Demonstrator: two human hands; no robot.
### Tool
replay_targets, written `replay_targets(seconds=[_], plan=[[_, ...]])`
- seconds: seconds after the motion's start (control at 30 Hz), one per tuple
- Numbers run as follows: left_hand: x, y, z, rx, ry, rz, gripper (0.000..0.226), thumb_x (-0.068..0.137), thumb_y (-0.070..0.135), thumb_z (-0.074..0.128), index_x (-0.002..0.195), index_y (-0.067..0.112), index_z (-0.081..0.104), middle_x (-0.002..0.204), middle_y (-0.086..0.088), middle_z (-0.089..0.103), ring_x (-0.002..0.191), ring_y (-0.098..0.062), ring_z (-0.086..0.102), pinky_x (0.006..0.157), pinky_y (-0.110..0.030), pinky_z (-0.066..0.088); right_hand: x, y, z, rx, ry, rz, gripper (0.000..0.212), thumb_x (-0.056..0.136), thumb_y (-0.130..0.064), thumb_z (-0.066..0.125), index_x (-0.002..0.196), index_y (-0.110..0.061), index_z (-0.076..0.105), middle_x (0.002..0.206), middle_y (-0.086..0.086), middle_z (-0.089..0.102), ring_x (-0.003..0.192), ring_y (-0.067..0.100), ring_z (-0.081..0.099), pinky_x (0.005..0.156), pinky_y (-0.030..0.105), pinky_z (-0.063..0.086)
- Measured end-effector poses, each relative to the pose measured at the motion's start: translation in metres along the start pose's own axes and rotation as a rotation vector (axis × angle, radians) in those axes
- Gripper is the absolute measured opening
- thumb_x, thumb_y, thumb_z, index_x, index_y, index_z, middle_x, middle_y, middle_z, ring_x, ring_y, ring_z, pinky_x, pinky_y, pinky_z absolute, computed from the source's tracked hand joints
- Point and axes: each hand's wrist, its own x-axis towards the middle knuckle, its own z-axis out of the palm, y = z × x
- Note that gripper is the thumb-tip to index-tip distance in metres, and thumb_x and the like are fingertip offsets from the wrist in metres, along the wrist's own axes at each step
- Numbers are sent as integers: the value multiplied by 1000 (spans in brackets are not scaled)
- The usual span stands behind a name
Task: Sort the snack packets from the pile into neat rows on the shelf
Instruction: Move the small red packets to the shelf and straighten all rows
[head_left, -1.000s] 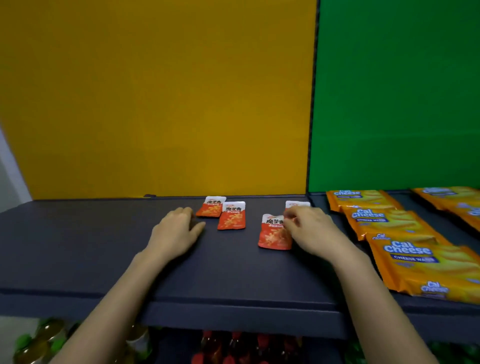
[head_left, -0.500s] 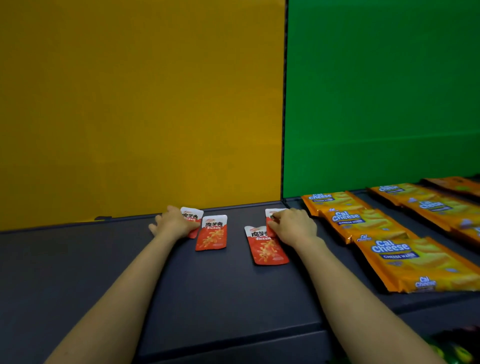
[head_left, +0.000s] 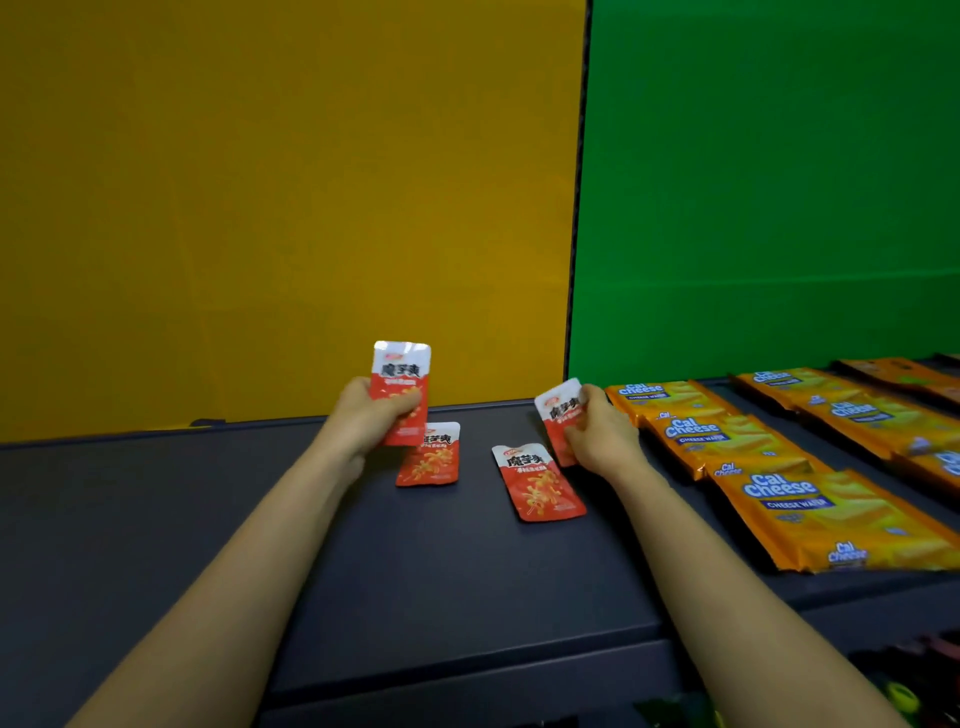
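Note:
Small red-and-white snack packets are spread on a dark shelf (head_left: 156, 519). My left hand (head_left: 366, 415) grips one red packet (head_left: 401, 374) upright, lifted above the shelf. My right hand (head_left: 597, 431) pinches another red packet (head_left: 558, 410), tilted and raised off the surface. Two more red packets lie flat between my hands: one (head_left: 431, 457) just below my left hand, and one (head_left: 537, 483) left of my right wrist.
Rows of orange Cal Cheese wafer packs (head_left: 831, 514) fill the shelf's right side, close to my right hand. A yellow panel (head_left: 260, 208) and a green panel (head_left: 779, 182) back the shelf. The shelf's front edge (head_left: 467, 670) runs below my forearms.
Both hands have closed on a red packet each and lifted them off the shelf; earlier they lay on the packets at the back. The view has moved closer.

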Motion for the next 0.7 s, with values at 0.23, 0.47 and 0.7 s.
replay_targets(seconds=[0.23, 0.47, 0.7], plan=[[-4, -34, 36, 935, 73, 51, 62, 87, 47, 53, 127, 1, 40, 135, -18, 46, 128, -33, 37, 102, -39, 32, -44, -17, 8, 74, -53, -78, 37, 90, -14, 47, 126, -7, 43, 129, 16, 55, 119, 32, 51, 96, 37, 40], [1, -37, 37, 940, 118, 43, 72, 84, 50, 56, 130, 0, 31, 139, -18, 40, 130, -33, 31, 104, -40, 27, -60, -14, 13, -238, -76, -49, 44, 94, -28, 37, 133, -5, 41, 138, 15, 37, 129, 32, 32, 105, 40, 29], [15, -35, 29, 616, -21, -142, 76, 53, 45, 78, 114, 7, 56, 120, -13, 63, 113, -31, 56, 98, -41, 47, -65, -24, 13, -396, -89, -45, 62, 91, -54, 42, 130, -7, 45, 134, 16, 44, 125, 32, 42, 99, 40, 38]])
